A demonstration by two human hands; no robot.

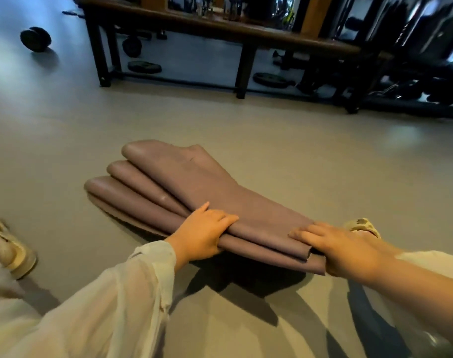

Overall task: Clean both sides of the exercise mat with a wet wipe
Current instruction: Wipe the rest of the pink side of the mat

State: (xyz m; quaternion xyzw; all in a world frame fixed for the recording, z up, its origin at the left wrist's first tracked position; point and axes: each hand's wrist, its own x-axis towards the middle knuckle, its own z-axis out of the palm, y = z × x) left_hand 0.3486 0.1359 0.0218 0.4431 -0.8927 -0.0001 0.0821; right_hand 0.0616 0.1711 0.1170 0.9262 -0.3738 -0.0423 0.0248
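Hands on folded mat [194, 187]: left grip [202, 235] curled round its edge, right grip [333, 244] flat, fingers spread.

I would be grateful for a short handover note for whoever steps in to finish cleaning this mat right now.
Left hand: fingers curled over the near edge of the folded mauve rubber exercise mat, gripping its layers.
Right hand: fingers laid on top of the mat's near right corner; the thumb is hidden, so the grip is unclear.
The mat lies in several folds on the grey gym floor. No wet wipe is clearly in view; a crumpled pale item shows just beyond the right hand, unidentifiable.
Done: cannot tell whether any wiping has happened.
Left: unfold the mat, wipe one side, flip it, wipe the other.
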